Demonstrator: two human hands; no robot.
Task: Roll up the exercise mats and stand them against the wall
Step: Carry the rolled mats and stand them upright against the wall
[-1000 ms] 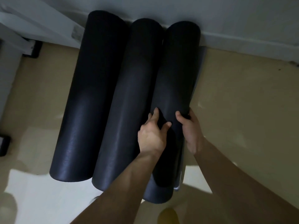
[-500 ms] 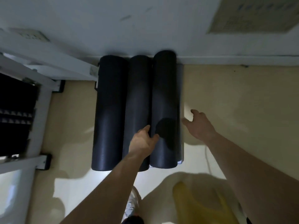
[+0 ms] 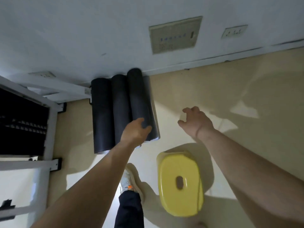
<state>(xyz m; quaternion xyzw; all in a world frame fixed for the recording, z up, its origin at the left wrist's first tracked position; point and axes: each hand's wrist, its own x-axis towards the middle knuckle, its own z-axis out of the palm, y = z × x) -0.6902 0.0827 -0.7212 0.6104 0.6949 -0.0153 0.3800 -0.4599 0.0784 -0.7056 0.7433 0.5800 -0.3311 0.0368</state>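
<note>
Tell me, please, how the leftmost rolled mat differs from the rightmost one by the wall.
The left hand holds the rightmost mat at its near end; the leftmost mat is untouched. The rightmost mat shows a loose, paler edge down its right side; the leftmost mat looks tightly rolled. Both are dark rolls standing side by side against the wall.

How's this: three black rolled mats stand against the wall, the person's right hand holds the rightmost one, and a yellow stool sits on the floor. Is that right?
Not quite: the head view shows the left hand holding the rightmost mat. The right hand hangs free beside it, holding nothing. The rest is as you say.
</note>
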